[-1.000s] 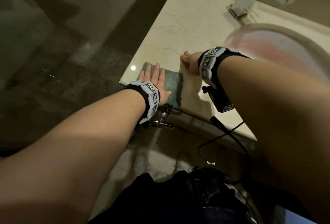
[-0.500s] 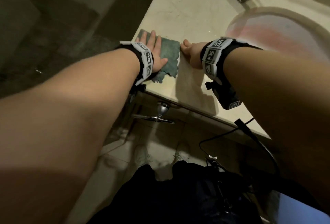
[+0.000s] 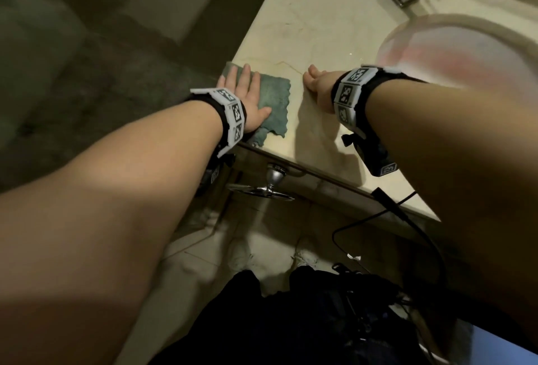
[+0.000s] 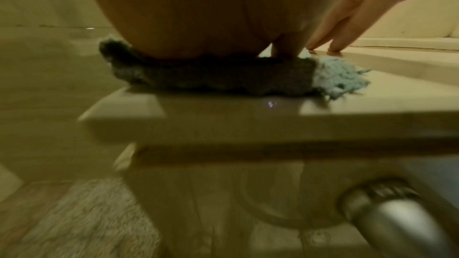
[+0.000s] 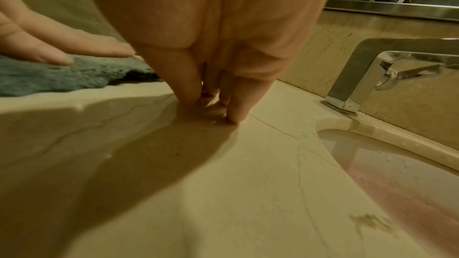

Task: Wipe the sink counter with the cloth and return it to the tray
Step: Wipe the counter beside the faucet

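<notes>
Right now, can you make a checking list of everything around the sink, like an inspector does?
Surface: marble counter, a few water droplets near the basin.
Job's things: green cloth flat at the counter's front left corner; tray not seen.
Clutter: nothing seen.
Hands: left hand pressed flat on the cloth; right hand fingertips on bare counter.
Cables: black cable hanging from the right wrist.
Surroundings: faucet, tiled floor.

The head camera looks steeply down over both forearms at the counter [image 3: 320, 30] corner. Each wrist camera sits low and close, facing along the counter top. All three share the cloth [image 3: 275, 99].
</notes>
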Action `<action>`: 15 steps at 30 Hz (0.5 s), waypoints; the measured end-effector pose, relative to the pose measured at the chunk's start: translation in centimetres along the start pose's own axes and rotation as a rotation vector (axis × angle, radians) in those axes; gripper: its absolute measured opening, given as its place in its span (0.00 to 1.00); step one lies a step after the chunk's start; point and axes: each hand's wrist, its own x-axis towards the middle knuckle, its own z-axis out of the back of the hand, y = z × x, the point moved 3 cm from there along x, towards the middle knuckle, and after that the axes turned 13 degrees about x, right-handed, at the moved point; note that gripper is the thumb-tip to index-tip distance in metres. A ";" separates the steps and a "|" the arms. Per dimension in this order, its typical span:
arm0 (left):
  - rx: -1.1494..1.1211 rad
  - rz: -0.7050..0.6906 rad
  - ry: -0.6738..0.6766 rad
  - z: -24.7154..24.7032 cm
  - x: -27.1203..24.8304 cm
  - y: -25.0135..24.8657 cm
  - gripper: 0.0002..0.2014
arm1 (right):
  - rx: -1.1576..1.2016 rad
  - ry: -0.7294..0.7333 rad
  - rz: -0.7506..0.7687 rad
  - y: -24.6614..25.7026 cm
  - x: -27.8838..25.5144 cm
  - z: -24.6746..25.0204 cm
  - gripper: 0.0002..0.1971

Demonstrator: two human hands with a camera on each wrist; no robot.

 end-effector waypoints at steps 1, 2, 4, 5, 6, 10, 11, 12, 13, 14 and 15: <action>-0.004 0.010 -0.001 -0.3 -0.6 0.0 0.38 | 0.004 -0.013 0.002 0.2 -0.2 -0.1 0.44; -0.007 0.017 0.002 -0.6 -1.2 0.0 0.38 | 0.013 -0.023 -0.004 0.3 -0.3 -0.1 0.43; -0.016 0.023 0.016 -1.1 -2.2 -0.2 0.38 | 0.041 -0.034 -0.015 0.5 -0.6 -0.3 0.43; -0.018 0.028 0.027 -1.3 -2.7 -0.2 0.38 | 0.048 -0.041 -0.016 0.6 -0.7 -0.4 0.43; -0.018 0.032 0.037 -1.5 -3.2 -0.2 0.38 | 0.043 -0.050 -0.017 0.6 -0.6 -0.6 0.43; -0.018 0.046 0.068 -1.8 -4.7 -0.7 0.39 | 0.037 -0.051 -0.025 0.7 -0.9 -0.7 0.41; -0.020 0.049 0.079 -1.8 -4.9 -1.0 0.39 | 0.053 -0.049 -0.033 0.8 -1.0 -0.7 0.41; -0.024 0.054 0.090 -1.7 -5.0 -1.4 0.40 | 0.051 -0.058 -0.040 0.9 -1.2 -0.6 0.41; -0.025 0.058 0.099 -1.6 -5.2 -1.9 0.40 | 0.059 -0.068 -0.042 0.9 -1.3 -0.5 0.41; -0.020 0.053 0.103 -1.5 -5.2 -2.5 0.40 | 0.075 -0.073 -0.047 1.0 -1.5 -0.4 0.41; -0.009 0.036 0.103 -1.4 -5.2 -3.2 0.40 | 0.080 -0.065 -0.054 1.0 -1.5 -0.4 0.42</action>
